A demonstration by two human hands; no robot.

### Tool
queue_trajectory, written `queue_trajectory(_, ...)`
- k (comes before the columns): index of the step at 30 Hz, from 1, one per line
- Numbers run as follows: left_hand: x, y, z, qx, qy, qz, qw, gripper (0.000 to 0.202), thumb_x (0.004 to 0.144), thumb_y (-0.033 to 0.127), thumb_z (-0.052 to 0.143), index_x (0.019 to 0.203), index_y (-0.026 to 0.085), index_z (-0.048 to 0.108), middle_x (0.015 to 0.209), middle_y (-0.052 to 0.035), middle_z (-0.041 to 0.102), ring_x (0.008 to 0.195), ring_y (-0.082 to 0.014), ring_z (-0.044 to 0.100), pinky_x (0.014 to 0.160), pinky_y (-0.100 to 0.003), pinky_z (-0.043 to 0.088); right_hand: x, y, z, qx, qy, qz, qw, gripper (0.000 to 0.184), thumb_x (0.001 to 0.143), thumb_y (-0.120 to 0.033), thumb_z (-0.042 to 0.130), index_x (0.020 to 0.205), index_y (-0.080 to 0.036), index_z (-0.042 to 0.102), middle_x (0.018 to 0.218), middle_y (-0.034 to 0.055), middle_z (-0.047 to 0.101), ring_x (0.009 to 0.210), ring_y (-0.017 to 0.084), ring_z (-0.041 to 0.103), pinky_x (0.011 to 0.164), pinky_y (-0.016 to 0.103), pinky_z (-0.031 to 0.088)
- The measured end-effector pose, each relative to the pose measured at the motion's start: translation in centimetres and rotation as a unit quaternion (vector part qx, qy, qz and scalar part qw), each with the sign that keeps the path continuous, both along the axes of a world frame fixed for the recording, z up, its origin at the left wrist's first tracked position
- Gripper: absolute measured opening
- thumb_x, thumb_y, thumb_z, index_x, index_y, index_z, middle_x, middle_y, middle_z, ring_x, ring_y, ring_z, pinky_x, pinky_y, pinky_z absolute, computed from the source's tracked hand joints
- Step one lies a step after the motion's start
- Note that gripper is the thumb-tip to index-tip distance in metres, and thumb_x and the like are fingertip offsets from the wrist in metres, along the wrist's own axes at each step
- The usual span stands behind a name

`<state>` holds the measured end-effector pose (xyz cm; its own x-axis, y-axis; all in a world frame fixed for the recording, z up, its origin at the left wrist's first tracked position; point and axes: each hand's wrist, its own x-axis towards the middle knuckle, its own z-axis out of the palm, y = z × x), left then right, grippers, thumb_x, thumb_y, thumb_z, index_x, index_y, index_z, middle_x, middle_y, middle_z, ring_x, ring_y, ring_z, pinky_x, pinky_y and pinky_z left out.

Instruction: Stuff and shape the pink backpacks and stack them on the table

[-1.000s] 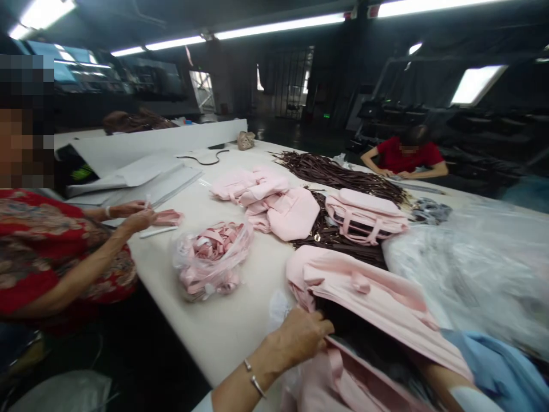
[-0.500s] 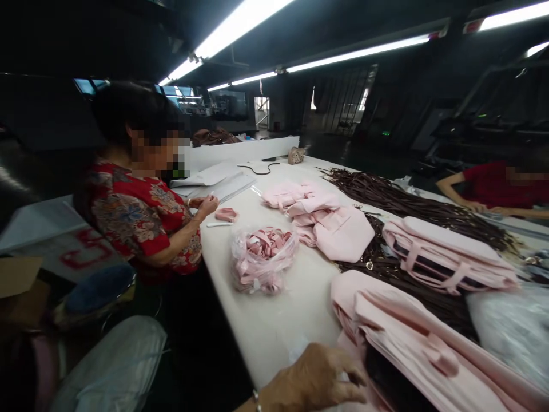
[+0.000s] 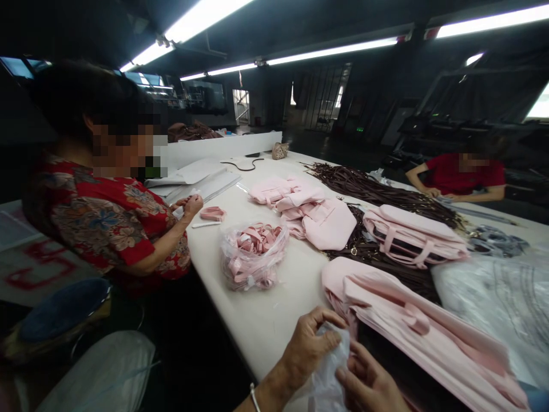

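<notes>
Left hand [image 3: 309,344] grasping translucent plastic [image 3: 329,372]; right hand [image 3: 372,382] at its edge, grip unclear to me; pink bag [image 3: 386,293] beside.

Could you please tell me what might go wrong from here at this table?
The thin, pale plastic in the left hand, with the right hand close against it, might tear if pulled hard. The clear bag of pink strips looks open at the top, so it could spill if knocked.
</notes>
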<state>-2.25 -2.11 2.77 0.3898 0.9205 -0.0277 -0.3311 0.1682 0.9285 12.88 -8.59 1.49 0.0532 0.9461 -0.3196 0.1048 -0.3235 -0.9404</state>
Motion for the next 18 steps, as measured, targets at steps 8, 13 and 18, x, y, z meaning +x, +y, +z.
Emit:
queue_trajectory(8, -5.1, 2.8, -7.4, -0.075, 0.169, 0.068, 0.980, 0.022, 0.080, 0.030, 0.060, 0.096, 0.015, 0.065, 0.066, 0.0015, 0.059, 0.053, -0.0101, 0.046, 0.053, -0.023, 0.036, -1.2, 4.7, -3.0, 0.039, -0.232, 0.090, 0.968, 0.048, 0.082, -0.063, 0.058, 0.066, -0.018, 0.057, 0.063, -0.0001, 0.057, 0.062, 0.015, 0.054, 0.055, 0.025, 0.039)
queue_trajectory(13, -8.2, 6.6, -9.0, 0.165, 0.430, 0.140, 0.876, 0.029, 0.080, 0.010, 0.050, 0.102, 0.020, 0.066, 0.117, -0.0065, 0.065, 0.076, -0.0135, 0.063, 0.080, -0.030, 0.053, -1.8, 8.6, -5.8, 0.132, -0.430, 0.124, 0.885, 0.036, 0.092, -0.049, 0.042, 0.078, -0.023, 0.062, 0.074, 0.0029, 0.067, 0.072, 0.022, 0.063, 0.066, 0.031, 0.047)
queue_trajectory(18, -12.7, 16.8, -6.3, 0.282, 0.582, 0.160, 0.746, 0.026, 0.093, 0.013, 0.042, 0.105, 0.018, 0.064, 0.109, -0.0087, 0.068, 0.104, -0.0210, 0.063, 0.094, -0.036, 0.050, 0.3, 11.2, -10.2, 0.201, -0.539, 0.070, 0.815, 0.046, 0.075, -0.034, 0.056, 0.120, -0.029, 0.064, 0.122, 0.0079, 0.067, 0.116, 0.033, 0.061, 0.093, 0.045, 0.051)
